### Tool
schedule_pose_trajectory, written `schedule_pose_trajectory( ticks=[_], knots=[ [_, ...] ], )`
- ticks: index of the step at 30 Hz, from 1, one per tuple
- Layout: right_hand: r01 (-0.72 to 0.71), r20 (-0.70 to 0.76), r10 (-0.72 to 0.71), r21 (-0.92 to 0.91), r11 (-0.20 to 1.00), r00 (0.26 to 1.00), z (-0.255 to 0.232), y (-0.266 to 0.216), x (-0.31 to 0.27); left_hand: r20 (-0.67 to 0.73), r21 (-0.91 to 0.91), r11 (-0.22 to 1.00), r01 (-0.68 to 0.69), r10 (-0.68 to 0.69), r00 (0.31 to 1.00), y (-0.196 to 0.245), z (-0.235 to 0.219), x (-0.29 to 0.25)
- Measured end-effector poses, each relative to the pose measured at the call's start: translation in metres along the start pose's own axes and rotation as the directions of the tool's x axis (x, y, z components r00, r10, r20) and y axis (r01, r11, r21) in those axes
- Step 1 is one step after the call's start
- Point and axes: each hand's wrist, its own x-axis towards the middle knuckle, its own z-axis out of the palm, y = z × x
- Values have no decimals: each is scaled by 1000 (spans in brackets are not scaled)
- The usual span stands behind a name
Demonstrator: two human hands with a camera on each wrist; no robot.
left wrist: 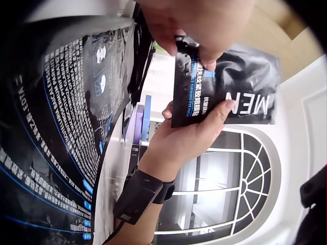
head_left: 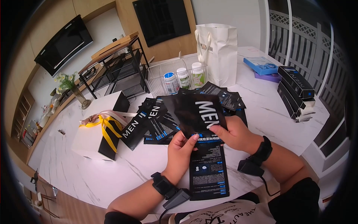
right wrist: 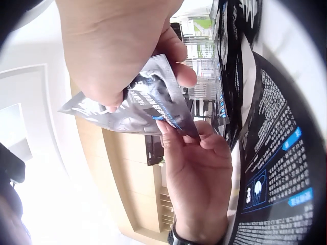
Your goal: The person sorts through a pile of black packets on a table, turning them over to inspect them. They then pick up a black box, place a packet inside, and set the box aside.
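Both hands hold a black foil eye-patch sachet [head_left: 182, 112] marked MEN, raised over the table. My left hand [head_left: 179, 155] pinches its lower edge between thumb and fingers. The right hand [head_left: 242, 134] grips the side, thumb on the printed face. In the right wrist view the foil sachet [right wrist: 148, 97] looks slightly bent between the two hands. Another long black sachet [head_left: 209, 175] lies printed side up below the hands, near the table edge. Behind the held one spreads a pile of similar sachets [head_left: 138, 127], partly hidden by it.
At the left stands a white-and-black box [head_left: 93, 138] with a yellow ribbon. Three bottles stand in a clear organizer [head_left: 154, 78] beside a white paper bag [head_left: 222, 56]. Black MEN boxes [head_left: 296, 84] and a blue box [head_left: 260, 65] lie at the right. A mesh rack [head_left: 128, 71] stands behind.
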Motion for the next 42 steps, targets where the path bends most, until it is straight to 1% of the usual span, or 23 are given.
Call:
schedule_pose_trajectory(
  ticks=[1, 3, 4, 5, 7, 8, 10, 12, 14, 15, 16, 19, 21, 23, 26, 28, 29, 31, 32, 34, 38, 40, 42],
  knots=[
    [1, 0, -1, 0, 1000, 1000, -1, -1, 0, -9, 4, 1000, -9, 9, 1000, -1, 0, 0],
    [-93, -10, 94, 55, 994, 996, -2, -5, 0, 6, -10, 1000, -15, 15, 1000, 1, 1, -1],
    [-106, -96, 113, 76, 991, 989, 2, 0, 0, 21, -25, 999, -20, 21, 1000, 2, 2, -1],
    [-106, -97, 113, 76, 991, 989, 2, 0, 0, 22, -25, 1000, -20, 20, 1000, 3, 4, -3],
    [-341, -30, 356, 225, 913, 934, 1, -4, 2, 54, -6, 1000, -4, 4, 999, 6, 6, -7],
    [-342, -37, 363, 256, 904, 931, 2, -4, 3, 54, -6, 1000, -4, 5, 999, 6, 5, -6],
    [-308, -37, 332, 289, 906, 942, 5, -2, 1, 26, 8, 999, 41, -41, 999, 8, 4, -4],
    [-274, -37, 301, 320, 907, 953, 4, -2, 0, 7, 7, 999, 37, -37, 999, 6, 2, -3],
    [-258, 27, 266, 348, 901, 964, 2, -7, -1, -10, 6, 999, 34, -34, 999, 6, 2, -3],
    [-259, 27, 266, 348, 901, 964, 2, -7, 0, -50, -53, 998, 14, -17, 999, 8, 3, -3],
    [-286, 40, 290, 331, 899, 956, 2, -6, 1, -90, -112, 994, -8, -2, 996, 9, 3, -2],
    [-339, 42, 343, 314, 887, 938, 4, -3, 3, -83, -173, 985, 7, -21, 996, 9, 4, -2],
    [-377, -62, 426, 361, 853, 903, 3, -4, 5, -55, -129, 992, 5, -13, 998, 8, 5, -1],
    [-385, -61, 439, 384, 839, 897, 2, -5, 5, -26, -87, 996, 3, -5, 1000, 5, 4, -1],
    [-381, -53, 419, 322, 867, 907, 3, -7, 3, -47, -117, 993, -3, -3, 999, 0, 1, 1],
    [-303, -15, 319, 276, 912, 948, 5, -8, 0, -57, -105, 994, 5, -11, 998, -1, -1, 2],
    [-303, -15, 319, 276, 912, 948, 6, -6, -1, -57, -105, 994, 5, -11, 998, -2, -1, 2],
    [-188, -53, 204, 212, 959, 978, 7, 1, -3, -68, -90, 996, 2, -8, 998, -2, -1, 2],
    [-189, -54, 204, 212, 959, 977, 5, 0, -1, -67, -90, 996, 2, -8, 998, -2, -1, 1],
    [-349, -88, 375, 222, 910, 923, 1, -2, 3, -8, -28, 998, -56, 55, 998, 1, 0, -1],
    [-387, -63, 420, 282, 878, 906, 0, -8, 3, -15, -25, 999, -48, 48, 999, 3, 3, -2],
    [-288, -32, 305, 246, 925, 952, 2, -9, 0, -56, -72, 997, -6, 2, 998, -1, -1, 1],
    [-231, -13, 240, 228, 946, 971, 5, -8, -2, -57, -64, 998, -15, 11, 998, -1, -1, 1]
  ],
)
